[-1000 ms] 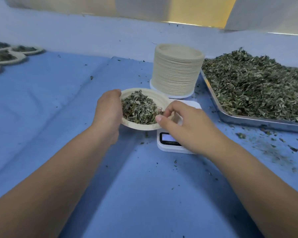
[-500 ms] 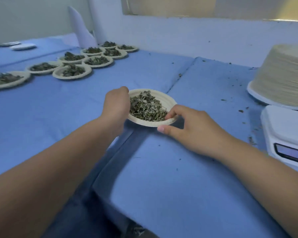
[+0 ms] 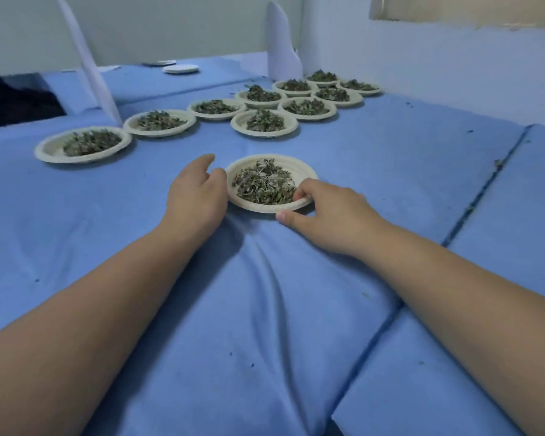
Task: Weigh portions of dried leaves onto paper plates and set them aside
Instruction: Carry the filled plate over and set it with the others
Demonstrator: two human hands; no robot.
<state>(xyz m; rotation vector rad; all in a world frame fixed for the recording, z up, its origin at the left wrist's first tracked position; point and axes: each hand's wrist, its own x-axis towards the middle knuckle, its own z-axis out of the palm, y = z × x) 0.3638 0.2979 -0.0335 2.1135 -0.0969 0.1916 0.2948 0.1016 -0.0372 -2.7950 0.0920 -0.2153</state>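
The right grip (image 3: 331, 215) pinches the near rim of the plate (image 3: 307, 173) of leaves (image 3: 263, 185); the left grip (image 3: 195, 196) lies released just beside its left edge.

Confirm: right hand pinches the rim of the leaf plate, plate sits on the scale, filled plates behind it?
Wrong on one point: the plate is not on a scale. It sits on the blue cloth, and the head view shows no scale. The rest holds: the right hand pinches its rim, and filled plates stand behind it.
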